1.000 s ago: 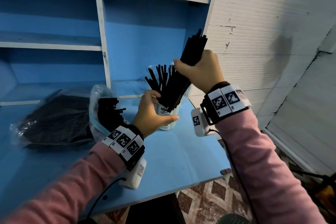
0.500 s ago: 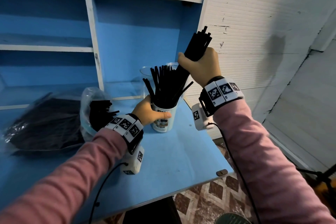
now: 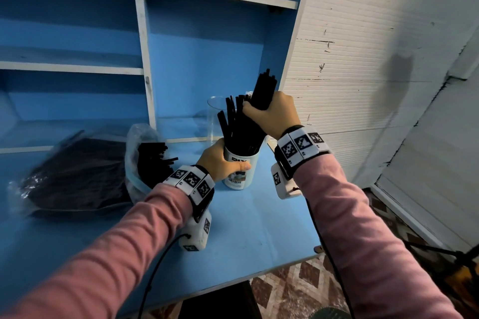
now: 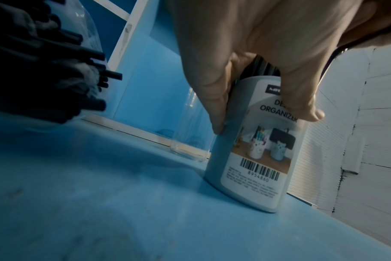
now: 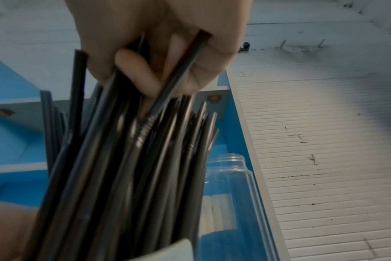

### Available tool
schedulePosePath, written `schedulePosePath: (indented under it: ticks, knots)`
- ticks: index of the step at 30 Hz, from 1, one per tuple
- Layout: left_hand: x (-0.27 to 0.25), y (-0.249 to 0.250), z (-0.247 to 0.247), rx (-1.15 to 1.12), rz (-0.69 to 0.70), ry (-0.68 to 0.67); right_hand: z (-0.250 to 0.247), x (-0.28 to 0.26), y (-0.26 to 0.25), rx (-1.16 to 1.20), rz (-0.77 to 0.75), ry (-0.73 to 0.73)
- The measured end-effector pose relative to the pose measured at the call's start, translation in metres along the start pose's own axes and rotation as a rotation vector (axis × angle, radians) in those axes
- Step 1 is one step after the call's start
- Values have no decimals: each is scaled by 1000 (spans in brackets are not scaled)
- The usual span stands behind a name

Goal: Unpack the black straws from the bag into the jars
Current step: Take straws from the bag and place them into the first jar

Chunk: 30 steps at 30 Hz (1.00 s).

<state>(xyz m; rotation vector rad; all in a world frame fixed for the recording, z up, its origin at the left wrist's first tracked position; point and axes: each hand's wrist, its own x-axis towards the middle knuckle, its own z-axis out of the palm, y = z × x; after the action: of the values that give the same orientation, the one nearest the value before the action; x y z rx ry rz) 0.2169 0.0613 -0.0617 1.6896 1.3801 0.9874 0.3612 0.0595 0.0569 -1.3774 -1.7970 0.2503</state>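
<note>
Our right hand (image 3: 274, 114) has its fingers (image 5: 134, 70) clamped on a bundle of straws (image 3: 248, 122) whose long axis leans up and right, lower ends already inside the jar (image 3: 241, 171). Our left hand (image 3: 220, 160) wraps that jar, upright on the tabletop (image 3: 259, 228), directly below the bundle.

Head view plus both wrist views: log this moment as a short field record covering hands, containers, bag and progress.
left hand: grips the white cup, which stands on the blue table
right hand: holds a bundle of straws, lower ends in the white cup
white cup label: "ORGANIZER", barcode below
clear jars: one behind the cup, another beside it; no black straws visible in either
bag: on the table at left, mouth open, many straws inside
progress: cup partly filled, bag far from empty
</note>
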Motion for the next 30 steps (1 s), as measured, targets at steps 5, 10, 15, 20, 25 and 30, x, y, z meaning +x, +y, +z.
schedulePosePath:
  ticks: [5,10,15,20,25,30]
  knots:
    - [3,3,0,13,-32,0,-7,-2,-6,-41,-12,-170]
    - [2,3,1,9,-38,10,-8,-9,-8,127,23,-151]
    - [1,4,1,-15,-44,10,-8,-10,-7,21,-43,-119]
    - [2,4,1,-5,-44,18,-16,-10,-10,-51,-61,-89]
    - [3,3,2,12,-45,28,-16,-15,-15,77,-199,67]
    - [2,4,1,25,-33,28,-7,-16,-7,-121,-305,-98]
